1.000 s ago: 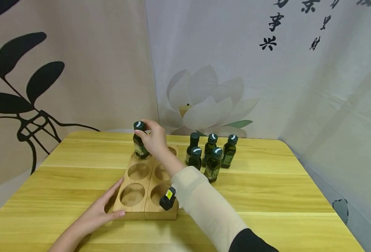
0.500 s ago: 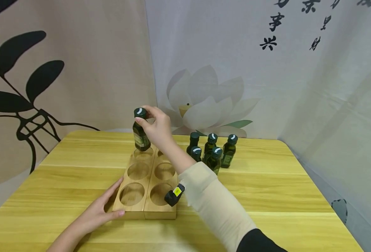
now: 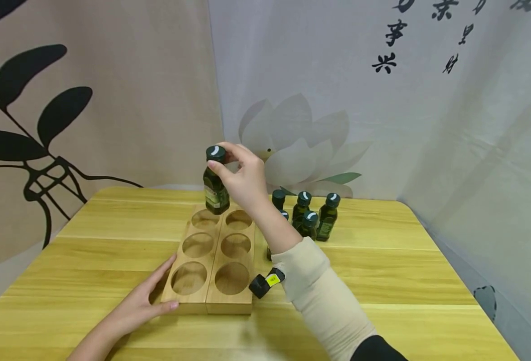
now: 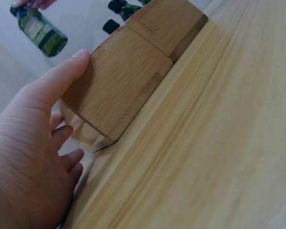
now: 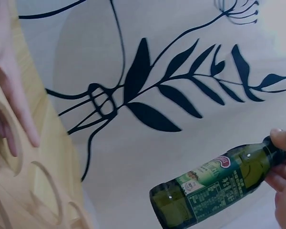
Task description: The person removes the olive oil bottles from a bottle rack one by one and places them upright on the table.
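Observation:
My right hand [image 3: 246, 175] pinches a small dark green bottle [image 3: 216, 190] by its neck, just below the cap. The bottle hangs upright above the far end of a wooden bottle holder [image 3: 221, 250]; in the right wrist view, its green label [image 5: 209, 179] shows. The holder is two blocks side by side, with round holes that have bare bottoms. At its near left corner rests my left hand [image 3: 132, 306], thumb against the front face and index finger along the left side. In the left wrist view, the other fingers [image 4: 74, 160] curl loosely beside the block.
Several similar bottles [image 3: 327, 218] stand in a group right of the holder, partly hidden behind my right forearm. All this is on a yellow wood-grain table [image 3: 396, 281]. A printed cloth [image 3: 157, 100] hangs behind its far edge.
My right hand has lifted the bottle up out of the far left hole and moved it a little to the right. The left hand has stayed at the holder's corner.

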Available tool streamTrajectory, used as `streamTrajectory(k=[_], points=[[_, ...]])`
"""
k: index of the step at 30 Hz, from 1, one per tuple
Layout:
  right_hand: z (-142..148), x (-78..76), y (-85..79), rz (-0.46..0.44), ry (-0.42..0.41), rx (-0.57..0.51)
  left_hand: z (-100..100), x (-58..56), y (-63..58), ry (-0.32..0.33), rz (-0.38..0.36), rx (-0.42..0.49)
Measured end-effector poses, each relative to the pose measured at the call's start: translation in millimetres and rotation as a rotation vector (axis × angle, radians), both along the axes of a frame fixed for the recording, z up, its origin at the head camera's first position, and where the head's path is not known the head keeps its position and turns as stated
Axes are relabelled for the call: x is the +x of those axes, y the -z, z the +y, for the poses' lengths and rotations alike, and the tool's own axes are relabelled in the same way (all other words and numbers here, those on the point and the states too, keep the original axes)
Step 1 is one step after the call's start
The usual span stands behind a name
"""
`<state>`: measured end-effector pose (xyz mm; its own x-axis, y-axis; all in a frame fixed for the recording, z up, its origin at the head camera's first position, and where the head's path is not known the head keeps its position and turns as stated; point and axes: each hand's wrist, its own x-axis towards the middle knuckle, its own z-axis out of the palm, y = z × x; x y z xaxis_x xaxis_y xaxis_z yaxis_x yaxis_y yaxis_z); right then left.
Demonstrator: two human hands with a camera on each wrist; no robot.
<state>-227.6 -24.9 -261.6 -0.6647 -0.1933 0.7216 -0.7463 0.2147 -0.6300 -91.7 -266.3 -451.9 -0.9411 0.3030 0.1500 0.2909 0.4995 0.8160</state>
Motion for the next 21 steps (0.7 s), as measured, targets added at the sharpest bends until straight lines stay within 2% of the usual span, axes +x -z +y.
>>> streamTrajectory(k=[6,11,21], points=[[17.3,9.7,-10.5,0.009,-0.020,-0.023,0.6,0.6,-1.1,-0.005,0.002,-0.005],[34.3,14.1,-14.2,0.057,-0.043,-0.056,1.0,0.6,-1.6,-0.003,-0.006,0.000],[73.0,19.6,-25.2,0.161,0.027,-0.049,1.3,0.8,-1.4,0.000,-0.011,0.012]])
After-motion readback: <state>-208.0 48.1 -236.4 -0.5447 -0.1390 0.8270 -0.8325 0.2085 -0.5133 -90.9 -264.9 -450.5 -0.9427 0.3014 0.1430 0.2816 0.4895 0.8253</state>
